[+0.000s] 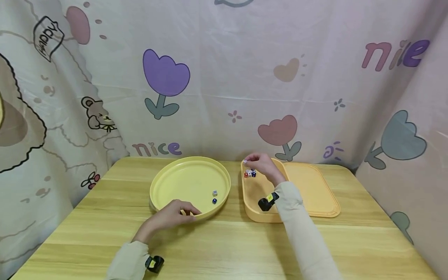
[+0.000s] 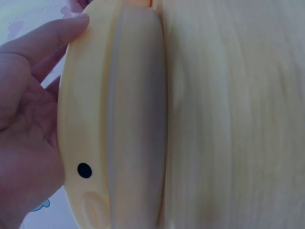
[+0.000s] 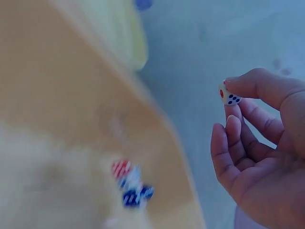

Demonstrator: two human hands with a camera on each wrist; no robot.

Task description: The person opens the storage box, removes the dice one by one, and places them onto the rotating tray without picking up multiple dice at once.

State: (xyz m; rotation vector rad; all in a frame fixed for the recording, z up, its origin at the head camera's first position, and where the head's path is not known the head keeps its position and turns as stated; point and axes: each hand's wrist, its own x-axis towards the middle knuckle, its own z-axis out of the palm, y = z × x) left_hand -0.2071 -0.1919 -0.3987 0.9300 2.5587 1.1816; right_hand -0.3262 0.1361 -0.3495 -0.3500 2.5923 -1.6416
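Observation:
My right hand [image 1: 263, 165] is over the far left corner of an orange-yellow rectangular box [image 1: 256, 194]. Between thumb and fingertips it pinches a white die [image 3: 230, 95] with red and blue dots. Below it, several small dice lie in the box, among them a red die [image 1: 246, 175] and a dark blue die [image 1: 253, 174]. My left hand [image 1: 171, 216] grips the near rim of a round yellow tray [image 1: 189, 179], its thumb against the outer wall. Inside that tray, near the right side, lie a white die [image 1: 215, 193] and a blue die [image 1: 214, 201].
A flat yellow lid [image 1: 311, 186] lies on the wooden table [image 1: 217, 249], against the right side of the box. Behind the table hangs a printed curtain [image 1: 217, 77], which also covers both sides. A narrow strip of tabletop separates tray and box.

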